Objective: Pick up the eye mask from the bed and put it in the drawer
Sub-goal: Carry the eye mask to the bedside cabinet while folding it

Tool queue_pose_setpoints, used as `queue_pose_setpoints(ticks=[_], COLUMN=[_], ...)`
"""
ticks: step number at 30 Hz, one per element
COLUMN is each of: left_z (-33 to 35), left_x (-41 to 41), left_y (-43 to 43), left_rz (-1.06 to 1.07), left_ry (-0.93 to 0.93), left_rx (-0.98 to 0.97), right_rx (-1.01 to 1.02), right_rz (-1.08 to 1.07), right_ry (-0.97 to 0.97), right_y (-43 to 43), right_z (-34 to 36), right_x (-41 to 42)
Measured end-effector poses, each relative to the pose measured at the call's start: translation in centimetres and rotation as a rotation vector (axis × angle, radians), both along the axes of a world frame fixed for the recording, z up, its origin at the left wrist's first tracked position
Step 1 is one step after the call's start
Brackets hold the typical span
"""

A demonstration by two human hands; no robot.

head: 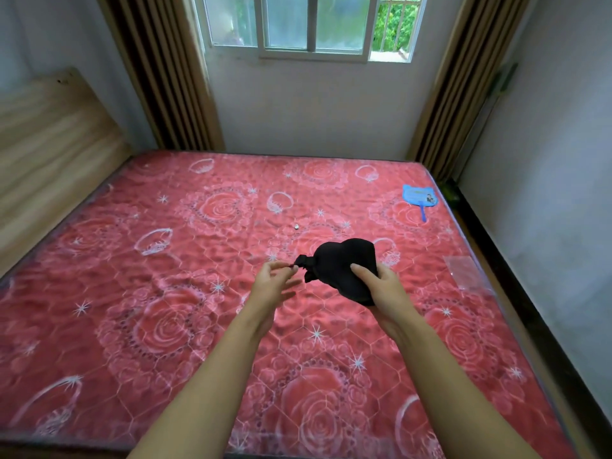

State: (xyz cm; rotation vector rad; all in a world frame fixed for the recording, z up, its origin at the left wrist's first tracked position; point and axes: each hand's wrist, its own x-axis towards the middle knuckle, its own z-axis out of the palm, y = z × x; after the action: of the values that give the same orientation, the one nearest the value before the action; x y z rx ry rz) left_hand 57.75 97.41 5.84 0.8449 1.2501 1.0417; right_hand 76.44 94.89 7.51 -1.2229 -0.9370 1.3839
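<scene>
The black eye mask (341, 263) is bunched up and held in the air above the red rose-patterned bed (165, 260). My right hand (381, 286) grips its right lower part, thumb on top. My left hand (273, 283) pinches the knotted end of the mask's strap at the left side. No drawer is in view.
A blue hand fan (420, 197) lies near the bed's far right corner. A clear plastic wrapper (465, 271) rests at the right edge, and a tiny white object (297, 227) beyond the mask. A wooden headboard (49, 150) stands at the left; curtains and a window line the far wall.
</scene>
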Motion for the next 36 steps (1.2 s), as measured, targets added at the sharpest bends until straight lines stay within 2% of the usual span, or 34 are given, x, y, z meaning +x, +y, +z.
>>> queue_pose_setpoints(ticks=[4,6,13,18,23,25,30,32,36], left_z=[-0.3,-0.3,-0.2,-0.4,-1.3,-2.0,-3.3,-3.2,-2.9], left_x=[-1.0,-1.4,-3.6,-5.8,-9.3,-10.9,-13.6,-14.6,-17.2], left_y=[-0.3,-0.4,-0.4,-0.7,-1.2,-1.7,-4.4,-5.9,-9.7], left_rz=[-0.147,-0.137,0.197,0.377,0.597,0.566,0.268,0.221,0.250], left_ry=[-0.187,-0.251,-0.344,-0.530,-0.605,-0.530,-0.172,-0.114,-0.109], left_rx=[-0.112,-0.116,-0.111,-0.145,-0.200,-0.213,-0.187,-0.182,-0.181], right_rx=[-0.008,-0.019,-0.026,-0.048,-0.076,-0.080,-0.090,-0.095,-0.098], right_rz=[0.072,0.104,0.117,0.111,0.098,0.104,0.150,0.196,0.333], right_ry=[0.038,0.030,-0.005,-0.004,-0.005,0.005,0.000,-0.004,-0.016], right_y=[0.4,0.5,0.2,-0.1,0.0,0.0,0.1,0.1,-0.5], right_z=[0.3,0.3,-0.2,-0.4,-0.4,-0.6,-1.3,-1.5,-1.6], right_x=[-2.0,-2.9,-4.6,-5.7,-7.5,-8.4,-11.7,-13.5,-17.6])
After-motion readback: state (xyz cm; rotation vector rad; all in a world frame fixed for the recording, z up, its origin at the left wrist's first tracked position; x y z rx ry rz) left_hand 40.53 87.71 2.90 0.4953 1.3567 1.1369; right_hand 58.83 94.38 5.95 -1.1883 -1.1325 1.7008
